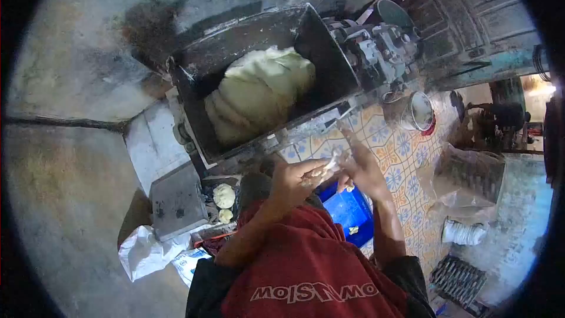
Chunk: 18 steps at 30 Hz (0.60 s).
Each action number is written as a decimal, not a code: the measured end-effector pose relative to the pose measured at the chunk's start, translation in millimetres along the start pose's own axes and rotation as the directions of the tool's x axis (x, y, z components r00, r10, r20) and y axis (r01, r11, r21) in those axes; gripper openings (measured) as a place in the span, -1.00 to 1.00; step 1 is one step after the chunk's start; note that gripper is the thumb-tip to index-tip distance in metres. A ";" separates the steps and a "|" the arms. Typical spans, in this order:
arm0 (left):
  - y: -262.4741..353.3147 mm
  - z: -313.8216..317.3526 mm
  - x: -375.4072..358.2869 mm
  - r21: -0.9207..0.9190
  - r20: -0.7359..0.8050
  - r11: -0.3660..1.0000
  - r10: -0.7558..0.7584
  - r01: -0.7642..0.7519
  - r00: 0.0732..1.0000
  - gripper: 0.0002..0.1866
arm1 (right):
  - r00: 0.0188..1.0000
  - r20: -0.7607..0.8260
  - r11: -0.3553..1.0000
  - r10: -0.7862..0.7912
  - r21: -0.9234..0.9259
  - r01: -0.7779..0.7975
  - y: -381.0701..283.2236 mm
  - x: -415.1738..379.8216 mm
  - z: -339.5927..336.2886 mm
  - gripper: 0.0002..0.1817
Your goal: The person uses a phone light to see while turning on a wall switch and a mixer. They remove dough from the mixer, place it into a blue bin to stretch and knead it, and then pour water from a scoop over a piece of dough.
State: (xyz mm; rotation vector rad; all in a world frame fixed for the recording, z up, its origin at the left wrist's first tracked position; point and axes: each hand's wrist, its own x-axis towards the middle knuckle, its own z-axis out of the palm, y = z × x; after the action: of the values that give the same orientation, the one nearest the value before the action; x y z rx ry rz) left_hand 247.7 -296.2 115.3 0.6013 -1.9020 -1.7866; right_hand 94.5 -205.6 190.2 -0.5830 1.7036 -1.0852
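Observation:
My left hand [289, 184] is in front of my body with its fingers closed around soft, pale dough [321, 172], which also sticks to the fingers. Close beside it, my right hand [366, 172] is smeared by motion, and its grip is not clear. A whitish strand of dough shows between the two hands. Beyond them, a large mass of dough [259, 91] lies in a dark metal trough [321, 41]. Below the hands is a blue plastic crate [351, 209] with a small scrap of dough in it.
Machinery [382, 53] stands at the trough's right end, with a white bucket [419, 111] on the patterned tile floor [406, 159]. Left of me are a grey board [178, 200], small dough lumps [223, 196] and a white sack [141, 253]. A plastic-wrapped stack [469, 179] stands at right.

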 end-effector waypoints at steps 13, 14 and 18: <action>12.6 -17.0 9.6 -0.312 0.228 0.906 -0.221 0.286 0.948 0.10 | 0.811 0.255 0.504 -0.527 -0.675 0.539 14.2 -12.9 -6.3 -0.32; 4.8 -11.6 8.6 -0.380 0.285 0.863 -0.231 0.331 0.930 0.12 | 0.796 0.330 0.493 -0.507 -0.647 0.582 21.7 -10.5 -3.3 -0.35; -18.3 -6.2 7.1 -0.536 0.515 0.664 -0.231 0.521 0.825 0.21 | 0.834 0.319 0.643 -0.450 -0.533 0.550 31.2 -20.9 -10.9 -0.56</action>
State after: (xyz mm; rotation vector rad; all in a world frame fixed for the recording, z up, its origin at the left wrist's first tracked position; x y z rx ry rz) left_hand 245.8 -306.5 97.6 0.3940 -1.2174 -2.8675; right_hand 96.0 -169.9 174.3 -1.6063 1.7828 -0.7919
